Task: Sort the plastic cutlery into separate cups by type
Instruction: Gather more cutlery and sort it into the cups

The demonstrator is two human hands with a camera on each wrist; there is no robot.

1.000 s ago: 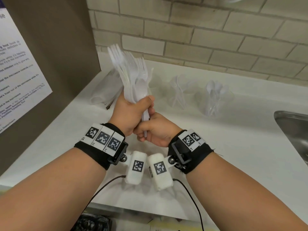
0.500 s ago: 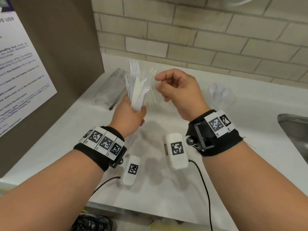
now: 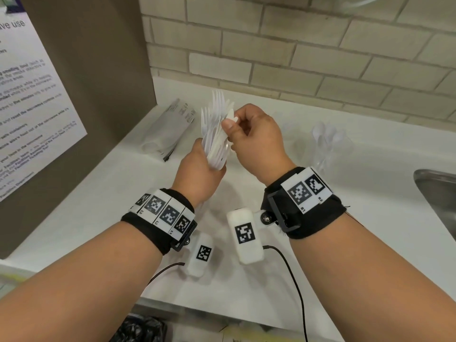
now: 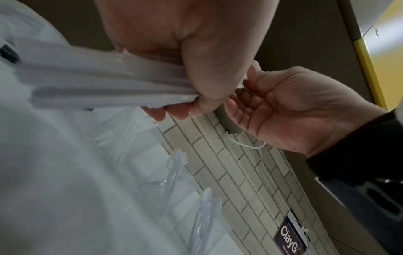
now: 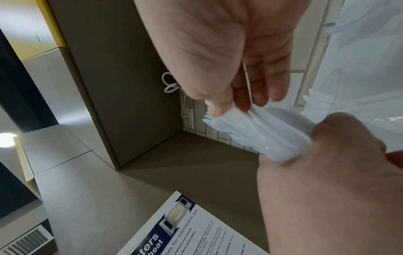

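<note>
1. A fanned bundle of white plastic cutlery point(image 3: 217, 134) is held upright above the counter point(image 3: 345, 218) by the left hand point(image 3: 199, 176), whose fingers are wrapped round the handles.
2. One piece near the top of the bundle is pinched between thumb and fingertips of the right hand point(image 3: 256, 139), at about 3 o'clock of the bundle.
3. A clear cup point(image 3: 325, 146) already holding spoons is seen at 3 o'clock, well apart from the hands; a flat wrapper point(image 3: 167, 129) lies at 9 o'clock.
4. Neighbouring pieces could be dragged out with the pinched one, since they lie nested.
5. If the left grip is loosened, the bundle could be spilled onto the counter.
6. A light cup could be tipped by a careless drop.
</note>
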